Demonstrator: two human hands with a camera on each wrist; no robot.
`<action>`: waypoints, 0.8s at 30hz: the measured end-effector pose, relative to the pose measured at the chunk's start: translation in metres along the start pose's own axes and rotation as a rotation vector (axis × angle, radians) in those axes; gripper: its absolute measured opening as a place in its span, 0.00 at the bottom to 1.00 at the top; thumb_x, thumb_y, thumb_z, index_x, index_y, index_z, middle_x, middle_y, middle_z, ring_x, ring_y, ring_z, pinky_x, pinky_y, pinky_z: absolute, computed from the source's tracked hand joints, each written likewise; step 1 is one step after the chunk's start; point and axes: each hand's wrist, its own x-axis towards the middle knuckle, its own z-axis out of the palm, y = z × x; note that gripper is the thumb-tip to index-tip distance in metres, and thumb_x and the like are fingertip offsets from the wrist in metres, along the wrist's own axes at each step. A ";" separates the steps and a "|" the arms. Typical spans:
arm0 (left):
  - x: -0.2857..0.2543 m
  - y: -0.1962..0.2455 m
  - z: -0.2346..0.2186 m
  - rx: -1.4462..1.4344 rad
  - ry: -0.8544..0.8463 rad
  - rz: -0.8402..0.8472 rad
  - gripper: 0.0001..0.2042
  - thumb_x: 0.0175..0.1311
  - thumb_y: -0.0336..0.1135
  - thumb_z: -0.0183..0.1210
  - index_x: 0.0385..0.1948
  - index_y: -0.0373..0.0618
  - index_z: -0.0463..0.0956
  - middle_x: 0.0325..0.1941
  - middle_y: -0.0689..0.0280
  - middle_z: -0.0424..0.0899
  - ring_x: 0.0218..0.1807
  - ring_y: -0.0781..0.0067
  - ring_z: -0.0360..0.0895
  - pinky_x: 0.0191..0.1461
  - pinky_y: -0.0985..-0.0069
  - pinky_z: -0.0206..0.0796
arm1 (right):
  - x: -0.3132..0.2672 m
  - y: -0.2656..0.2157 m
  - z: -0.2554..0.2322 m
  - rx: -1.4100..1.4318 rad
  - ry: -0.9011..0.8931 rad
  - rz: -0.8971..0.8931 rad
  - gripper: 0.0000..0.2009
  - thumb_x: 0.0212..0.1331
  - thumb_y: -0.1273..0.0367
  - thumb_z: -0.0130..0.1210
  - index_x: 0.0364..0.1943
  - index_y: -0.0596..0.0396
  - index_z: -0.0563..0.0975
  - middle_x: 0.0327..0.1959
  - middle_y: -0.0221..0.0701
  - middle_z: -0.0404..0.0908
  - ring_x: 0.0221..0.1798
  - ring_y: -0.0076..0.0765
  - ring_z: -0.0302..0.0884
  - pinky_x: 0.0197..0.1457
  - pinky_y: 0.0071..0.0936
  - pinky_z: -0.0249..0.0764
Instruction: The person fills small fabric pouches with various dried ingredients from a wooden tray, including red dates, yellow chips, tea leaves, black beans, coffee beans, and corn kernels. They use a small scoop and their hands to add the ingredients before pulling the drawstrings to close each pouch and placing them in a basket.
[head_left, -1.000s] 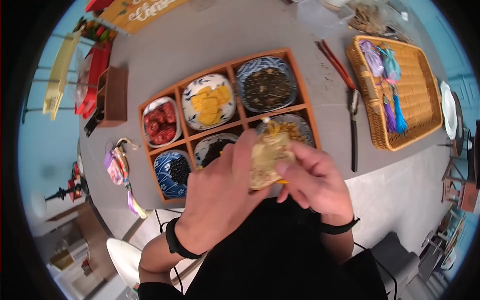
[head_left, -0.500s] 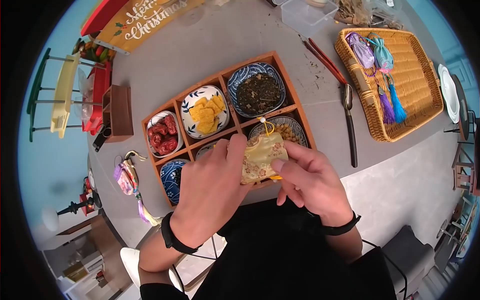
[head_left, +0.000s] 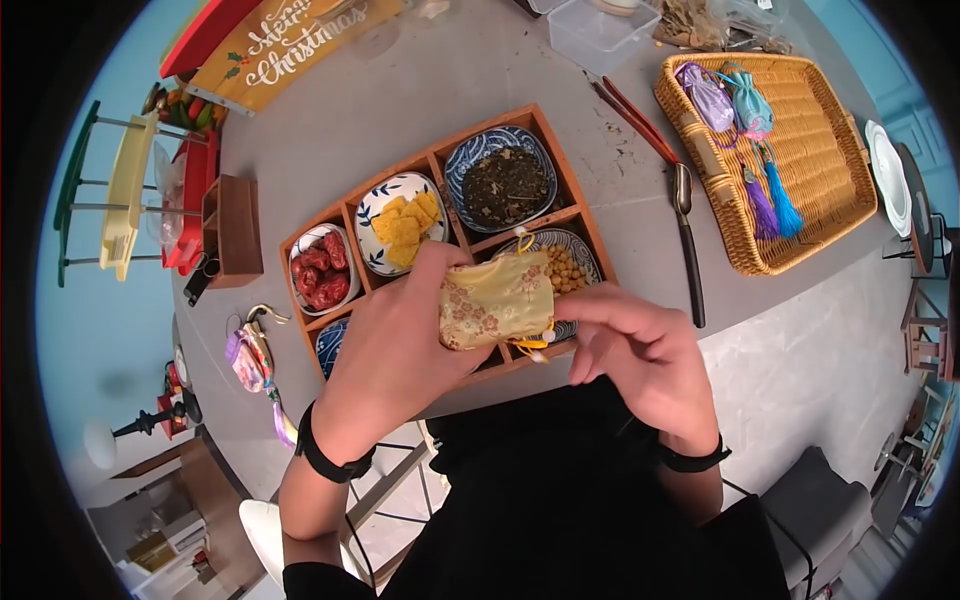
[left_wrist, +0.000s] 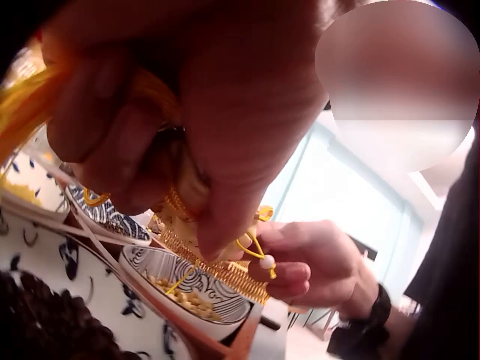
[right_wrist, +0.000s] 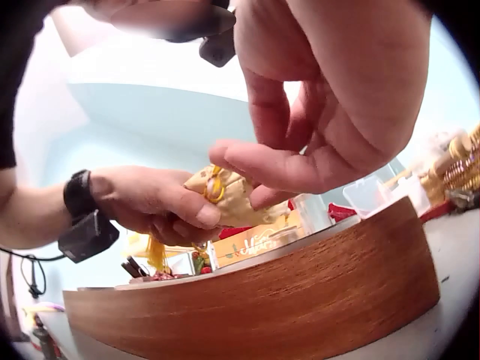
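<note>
My left hand grips a gold brocade drawstring pouch with a reddish flower pattern, above the front of the divided wooden tray. Yellow cords with white beads hang at the pouch's right end. My right hand touches that end with its extended forefinger, the other fingers bent loosely. In the right wrist view, its fingertips overlap the mouth of the pouch. Under the left hand, a yellow tassel hangs down. Below the pouch stands a bowl of yellow beans, partly covered.
Other bowls in the tray hold red dates, yellow pieces and dark dried leaves. Right of it lie tongs, a black-handled spoon and a wicker basket with two small pouches. A colourful tasselled pouch lies left.
The pouch has turned from tilted to more level and moved slightly left in the left hand. The right thumb has come off the pouch's face, and that hand has shifted to its right end.
</note>
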 end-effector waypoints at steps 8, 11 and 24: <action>0.002 -0.008 -0.007 -0.250 -0.156 0.035 0.27 0.45 0.34 0.71 0.47 0.40 0.67 0.37 0.50 0.83 0.43 0.46 0.81 0.45 0.66 0.72 | 0.015 0.007 0.018 -0.275 -0.343 -0.242 0.11 0.55 0.79 0.55 0.43 0.62 0.75 0.41 0.37 0.76 0.33 0.39 0.77 0.35 0.29 0.76; 0.005 -0.004 -0.008 -0.190 -0.143 0.012 0.27 0.46 0.34 0.71 0.47 0.41 0.66 0.36 0.52 0.83 0.42 0.46 0.81 0.44 0.66 0.73 | 0.020 0.008 0.017 -0.351 -0.275 -0.143 0.12 0.57 0.76 0.56 0.46 0.62 0.75 0.35 0.37 0.78 0.27 0.36 0.75 0.33 0.28 0.75; -0.012 -0.003 -0.017 -0.086 0.039 -0.061 0.28 0.44 0.27 0.70 0.48 0.45 0.64 0.40 0.58 0.81 0.44 0.60 0.81 0.47 0.69 0.71 | -0.001 -0.007 0.011 -0.656 0.227 -0.387 0.15 0.52 0.79 0.60 0.47 0.63 0.78 0.44 0.42 0.80 0.42 0.41 0.78 0.46 0.31 0.75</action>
